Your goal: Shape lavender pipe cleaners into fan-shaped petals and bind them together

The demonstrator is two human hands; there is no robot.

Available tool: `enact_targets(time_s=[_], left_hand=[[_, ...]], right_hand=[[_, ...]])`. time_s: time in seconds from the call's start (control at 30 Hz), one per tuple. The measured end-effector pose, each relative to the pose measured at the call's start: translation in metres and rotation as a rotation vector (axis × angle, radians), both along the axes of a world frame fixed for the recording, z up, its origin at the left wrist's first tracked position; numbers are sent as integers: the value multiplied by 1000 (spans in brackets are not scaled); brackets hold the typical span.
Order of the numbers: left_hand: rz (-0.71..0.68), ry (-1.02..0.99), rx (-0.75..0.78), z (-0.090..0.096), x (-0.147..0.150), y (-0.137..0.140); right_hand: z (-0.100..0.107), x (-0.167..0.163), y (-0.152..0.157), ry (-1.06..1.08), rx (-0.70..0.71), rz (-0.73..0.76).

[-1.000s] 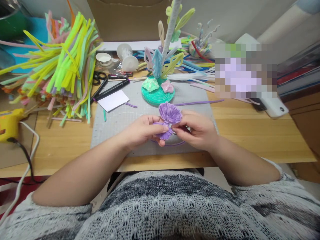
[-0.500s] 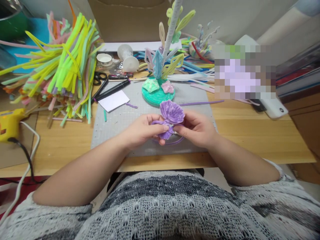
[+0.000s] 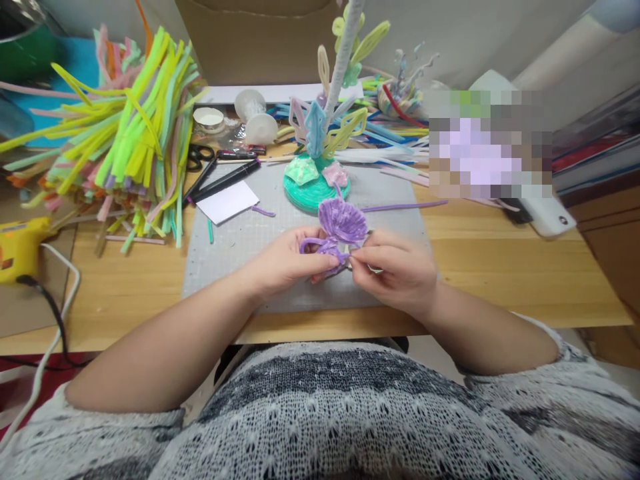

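Left of the cutting mat [image 3: 220, 253] sit a yellow glue gun [image 3: 20, 250] and a bundle of chenille stems [image 3: 135, 127], a large supply of strips. On the mat's far left lies a white card [image 3: 227, 201]. Over its middle, the left hand [image 3: 290, 259] grips the pleated purple chenille fan [image 3: 344, 221] near its narrow waist. The fan's upper half looks fully shaped; below, a purple loop [image 3: 311, 243] sticks out loose, so the waist seems unfinished. At the mat's far edge, the green disc base [image 3: 313, 197] already bears ornaments. The right hand [image 3: 395, 263] pinches the fan's waist between thumb and fingertips.
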State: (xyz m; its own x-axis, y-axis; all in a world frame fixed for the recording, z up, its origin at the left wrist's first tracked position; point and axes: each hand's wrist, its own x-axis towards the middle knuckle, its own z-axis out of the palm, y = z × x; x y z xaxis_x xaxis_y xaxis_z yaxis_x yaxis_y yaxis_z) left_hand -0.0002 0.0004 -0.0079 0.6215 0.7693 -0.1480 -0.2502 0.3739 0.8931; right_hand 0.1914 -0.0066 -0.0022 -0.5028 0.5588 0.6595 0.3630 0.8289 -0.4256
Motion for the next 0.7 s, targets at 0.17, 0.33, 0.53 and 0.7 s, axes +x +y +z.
enact_targets(time_s=[0.17, 0.33, 0.53, 0.7], left_hand=[[-20, 53, 8, 2, 0, -1], [-17, 82, 54, 2, 0, 0], [-22, 94, 86, -1, -1, 1], [-28, 134, 95, -2, -1, 1]], right_hand=[[1, 4, -3, -131, 170, -30], [0, 2, -4, -93, 85, -33], [-2, 1, -2, -20, -29, 26], [0, 1, -1, -17, -69, 56]])
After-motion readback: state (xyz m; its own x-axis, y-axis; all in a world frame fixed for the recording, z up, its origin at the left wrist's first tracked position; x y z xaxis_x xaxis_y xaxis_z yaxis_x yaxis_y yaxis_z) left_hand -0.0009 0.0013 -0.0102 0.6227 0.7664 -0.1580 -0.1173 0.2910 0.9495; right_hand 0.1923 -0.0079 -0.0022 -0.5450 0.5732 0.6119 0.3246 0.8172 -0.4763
